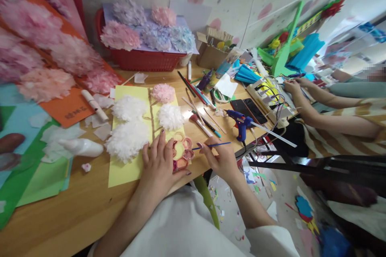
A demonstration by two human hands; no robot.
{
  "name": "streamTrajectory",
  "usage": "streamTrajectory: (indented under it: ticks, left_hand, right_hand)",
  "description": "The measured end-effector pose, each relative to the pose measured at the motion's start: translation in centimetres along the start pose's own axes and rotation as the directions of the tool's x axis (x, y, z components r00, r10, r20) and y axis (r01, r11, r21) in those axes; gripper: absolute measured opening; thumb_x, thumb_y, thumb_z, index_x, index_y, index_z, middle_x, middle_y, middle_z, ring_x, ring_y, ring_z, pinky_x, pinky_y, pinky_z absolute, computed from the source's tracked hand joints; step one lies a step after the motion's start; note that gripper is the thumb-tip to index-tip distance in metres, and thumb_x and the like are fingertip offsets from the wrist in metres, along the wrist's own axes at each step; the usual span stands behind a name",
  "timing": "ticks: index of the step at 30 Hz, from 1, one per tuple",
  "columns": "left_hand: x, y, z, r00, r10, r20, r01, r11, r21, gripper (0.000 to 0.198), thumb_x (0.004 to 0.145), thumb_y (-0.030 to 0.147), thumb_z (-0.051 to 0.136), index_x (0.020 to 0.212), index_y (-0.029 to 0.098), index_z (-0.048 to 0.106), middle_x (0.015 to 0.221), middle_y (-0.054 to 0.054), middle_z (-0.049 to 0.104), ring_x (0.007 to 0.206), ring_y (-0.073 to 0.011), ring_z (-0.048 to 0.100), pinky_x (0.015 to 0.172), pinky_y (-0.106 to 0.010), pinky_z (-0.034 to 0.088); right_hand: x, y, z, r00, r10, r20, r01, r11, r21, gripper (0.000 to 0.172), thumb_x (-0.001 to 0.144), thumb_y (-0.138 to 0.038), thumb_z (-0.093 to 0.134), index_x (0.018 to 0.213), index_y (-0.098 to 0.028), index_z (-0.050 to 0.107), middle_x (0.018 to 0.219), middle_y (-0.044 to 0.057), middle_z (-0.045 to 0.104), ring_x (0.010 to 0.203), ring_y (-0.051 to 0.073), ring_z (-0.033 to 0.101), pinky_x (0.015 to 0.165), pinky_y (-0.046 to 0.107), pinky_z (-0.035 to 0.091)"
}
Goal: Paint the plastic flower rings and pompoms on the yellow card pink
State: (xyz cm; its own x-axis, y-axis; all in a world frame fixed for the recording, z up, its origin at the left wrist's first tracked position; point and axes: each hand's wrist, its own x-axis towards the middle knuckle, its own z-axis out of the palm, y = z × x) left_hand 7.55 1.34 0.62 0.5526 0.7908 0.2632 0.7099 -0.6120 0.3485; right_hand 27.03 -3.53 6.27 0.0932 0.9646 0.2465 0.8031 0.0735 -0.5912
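My left hand (159, 160) lies flat with fingers spread on a yellow sheet of paper (123, 170), beside pink curled paper rings (182, 153) stuck to it. My right hand (218, 156) pinches a thin blue paintbrush (215, 145) whose tip points at those rings. White tissue-paper flowers (128, 138) and one pink flower (163, 92) sit on the yellow sheet along a brown stem line.
A blue glue gun (239, 122), pens and brushes (199, 100), and two phones (249, 109) lie on the wooden table (75, 209). A red basket (138, 58) holds tissue flowers at the back. Another person's hands (294, 88) work at the right. A white bottle (81, 147) lies at the left.
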Motion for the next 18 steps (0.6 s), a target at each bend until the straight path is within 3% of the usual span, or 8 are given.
streamTrajectory:
  ticks: [4, 9, 12, 14, 18]
  left_hand:
    - [-0.03, -0.15, -0.05, 1.000, 0.004, 0.018, -0.004, 1.000, -0.006, 0.087, 0.077, 0.061, 0.072, 0.138, 0.004, 0.047, 0.151, -0.035, 0.041, 0.138, -0.0454, 0.043, 0.109, -0.065, 0.031]
    - [0.02, -0.13, -0.32, 0.999, 0.032, 0.007, -0.032, 0.999, 0.021, 0.083, 0.079, 0.059, 0.072, 0.135, 0.003, 0.047, 0.149, -0.037, 0.043, 0.135, -0.0464, 0.046, 0.108, -0.064, 0.032]
    - [0.02, -0.10, -0.35, 0.999, 0.042, -0.019, -0.041, 0.998, 0.041, 0.082, 0.080, 0.059, 0.071, 0.135, 0.003, 0.045, 0.148, -0.037, 0.045, 0.133, -0.0463, 0.048, 0.107, -0.063, 0.033]
    - [0.00, -0.14, -0.32, 0.998, 0.054, -0.037, -0.052, 0.997, 0.048, 0.083, 0.081, 0.061, 0.069, 0.135, 0.003, 0.044, 0.147, -0.037, 0.046, 0.132, -0.0463, 0.049, 0.106, -0.063, 0.034]
    - [-0.08, -0.23, -0.25, 0.997, 0.072, -0.040, -0.070, 0.997, 0.040, 0.087, 0.079, 0.064, 0.071, 0.136, 0.004, 0.043, 0.147, -0.037, 0.046, 0.132, -0.0461, 0.049, 0.106, -0.063, 0.034]
  right_hand:
    - [-0.02, 0.02, 0.11, 0.998, -0.036, 0.041, 0.035, 0.999, 0.029, 0.023, 0.095, -0.026, 0.056, 0.072, -0.023, 0.055, 0.062, 0.001, 0.063, 0.057, 0.017, 0.061, 0.057, 0.028, 0.043]
    - [0.19, 0.11, 0.29, 0.997, -0.079, -0.003, 0.079, 0.996, -0.027, 0.023, 0.096, -0.023, 0.054, 0.073, -0.023, 0.053, 0.062, 0.001, 0.061, 0.058, 0.017, 0.059, 0.057, 0.028, 0.042]
    - [0.26, 0.26, 0.38, 0.990, -0.140, 0.032, 0.139, 0.989, 0.043, 0.022, 0.097, -0.023, 0.054, 0.075, -0.023, 0.053, 0.062, -0.001, 0.061, 0.056, 0.015, 0.058, 0.056, 0.025, 0.043]
    - [0.23, 0.42, 0.42, 0.986, -0.166, -0.014, 0.167, 0.985, 0.050, 0.020, 0.097, -0.022, 0.054, 0.077, -0.022, 0.053, 0.065, 0.001, 0.062, 0.059, 0.016, 0.060, 0.058, 0.025, 0.045]
    - [0.13, 0.46, 0.38, 0.988, -0.153, -0.005, 0.153, 0.988, 0.027, 0.020, 0.096, -0.018, 0.055, 0.076, -0.022, 0.053, 0.063, -0.001, 0.060, 0.056, 0.015, 0.058, 0.056, 0.025, 0.042]
